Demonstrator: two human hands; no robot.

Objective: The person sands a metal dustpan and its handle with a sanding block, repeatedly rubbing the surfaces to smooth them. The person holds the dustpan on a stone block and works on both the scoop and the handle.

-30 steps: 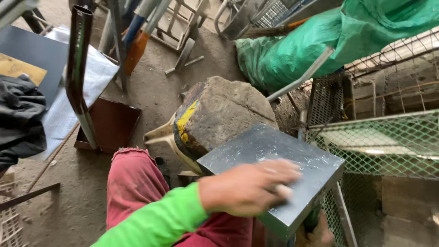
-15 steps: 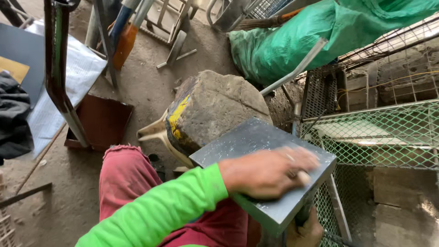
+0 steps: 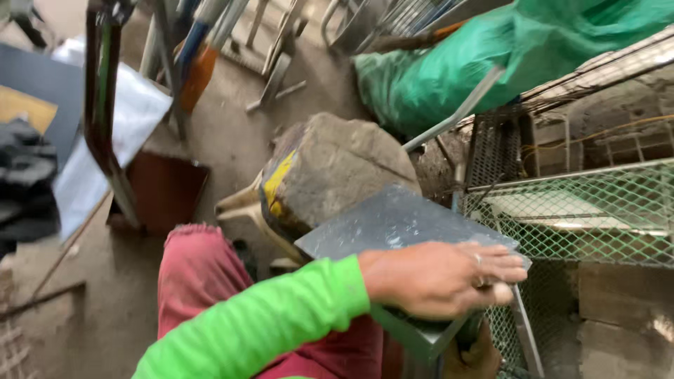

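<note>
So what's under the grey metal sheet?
Below the grey metal sheet, the right hand shows at its lower edge; the left hand lies flat on top. What supports the sheet is hidden.

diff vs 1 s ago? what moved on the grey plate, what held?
The left hand, flat on the grey metal plate, slid from the plate's middle toward its far right edge, fingers now overhanging it. The right hand stays under the plate's near corner. Nothing was taken up or let go. The plate still leans on the big grey stone block.

Grey metal sheet | flat, dull, scuffed, we note pale smears | tilted, near corner lower | rests against large stone block | block rough, grey, yellow-marked edge
</note>
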